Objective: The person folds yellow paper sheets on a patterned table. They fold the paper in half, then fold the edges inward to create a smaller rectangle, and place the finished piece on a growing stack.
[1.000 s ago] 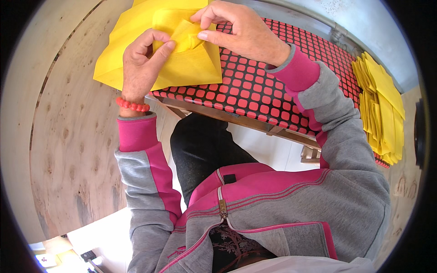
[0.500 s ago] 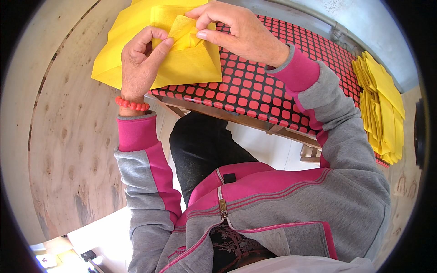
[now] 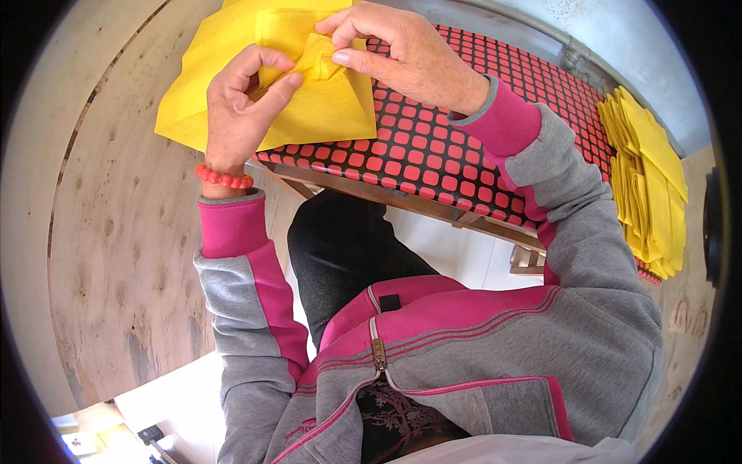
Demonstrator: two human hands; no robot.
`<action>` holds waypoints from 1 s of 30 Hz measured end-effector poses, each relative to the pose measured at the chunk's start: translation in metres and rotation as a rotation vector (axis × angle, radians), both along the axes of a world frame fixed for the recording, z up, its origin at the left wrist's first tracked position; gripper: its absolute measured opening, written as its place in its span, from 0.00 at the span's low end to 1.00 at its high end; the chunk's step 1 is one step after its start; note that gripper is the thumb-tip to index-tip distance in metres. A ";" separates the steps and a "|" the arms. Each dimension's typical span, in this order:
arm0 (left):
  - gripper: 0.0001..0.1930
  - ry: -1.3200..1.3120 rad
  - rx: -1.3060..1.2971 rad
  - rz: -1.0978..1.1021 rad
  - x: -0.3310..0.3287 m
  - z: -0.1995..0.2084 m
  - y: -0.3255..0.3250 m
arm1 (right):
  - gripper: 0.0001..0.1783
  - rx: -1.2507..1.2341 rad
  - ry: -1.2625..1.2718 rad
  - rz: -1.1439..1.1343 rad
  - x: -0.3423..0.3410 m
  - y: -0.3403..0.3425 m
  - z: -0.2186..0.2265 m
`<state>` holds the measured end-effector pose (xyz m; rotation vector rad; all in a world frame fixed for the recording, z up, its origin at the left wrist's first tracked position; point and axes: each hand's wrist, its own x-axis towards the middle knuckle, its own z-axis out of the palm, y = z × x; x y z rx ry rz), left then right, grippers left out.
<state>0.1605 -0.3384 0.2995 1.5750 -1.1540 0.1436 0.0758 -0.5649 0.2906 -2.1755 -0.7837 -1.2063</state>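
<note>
A yellow fabric bag (image 3: 325, 108), of thin felt-like cloth, lies partly folded at the far left end of the table. My right hand (image 3: 410, 58) comes over it from the right, its thumb and fingers pinching a gathered fold of the cloth. On the bag's left part rests my left hand (image 3: 243, 108), thumb and index fingertip a little apart beside the same fold. No cloth shows between those two tips. The other left fingers curl underneath and are partly hidden. A red bead bracelet (image 3: 224, 179) circles my left wrist.
The table wears a black cover with red squares (image 3: 433, 147). A stack of folded yellow bags (image 3: 645, 178) sits at its right end. A wooden board (image 3: 131, 255) fills the left side. A pipe (image 3: 572, 46) runs along the wall behind.
The raised flap of yellow cloth has dropped from between my left fingertips, and the left thumb has shifted slightly right. My right hand has barely moved.
</note>
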 end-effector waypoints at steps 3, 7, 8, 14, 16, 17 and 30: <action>0.04 -0.008 0.025 0.032 0.002 0.000 0.000 | 0.09 -0.006 -0.006 -0.004 0.000 0.001 0.001; 0.04 -0.007 0.020 0.043 0.004 -0.002 0.001 | 0.09 0.039 0.121 -0.016 -0.009 0.004 0.005; 0.04 -0.003 0.016 0.046 0.004 -0.002 0.000 | 0.09 0.064 0.135 0.007 -0.011 0.004 0.007; 0.05 0.016 -0.017 0.040 0.005 -0.005 0.000 | 0.11 0.090 0.159 0.044 -0.018 0.003 0.015; 0.05 0.012 -0.015 0.039 0.006 -0.005 0.000 | 0.11 0.076 0.145 0.049 -0.018 0.002 0.016; 0.05 0.011 -0.013 0.039 0.007 -0.005 0.000 | 0.11 0.062 0.141 0.043 -0.018 0.002 0.016; 0.05 0.013 -0.014 0.032 0.005 -0.004 0.000 | 0.09 -0.078 -0.025 -0.008 -0.009 -0.002 0.010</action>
